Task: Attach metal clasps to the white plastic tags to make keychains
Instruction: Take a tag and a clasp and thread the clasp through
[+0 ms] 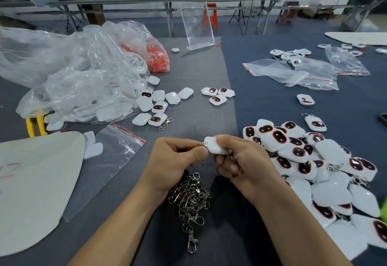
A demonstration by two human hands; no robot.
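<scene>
Currently: right hand [240,161] curls round a glossy white plastic tag [215,146], a rounded rectangle, held above the grey felt-like table cover [199,66]. Left hand [173,159] pinches a small metal piece at the tag's corner. Tangled silvery clasps [190,198] lie below the hands. Pile of tags [303,161] with dark, red-rimmed ovals at right. Crinkled clear bag [73,73] at left.

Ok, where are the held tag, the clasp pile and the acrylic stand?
held tag [214,146]: head view, its white back.
clasp pile [191,198]: head view, pile's middle.
acrylic stand [196,24]: head view, clear upright panel.
</scene>
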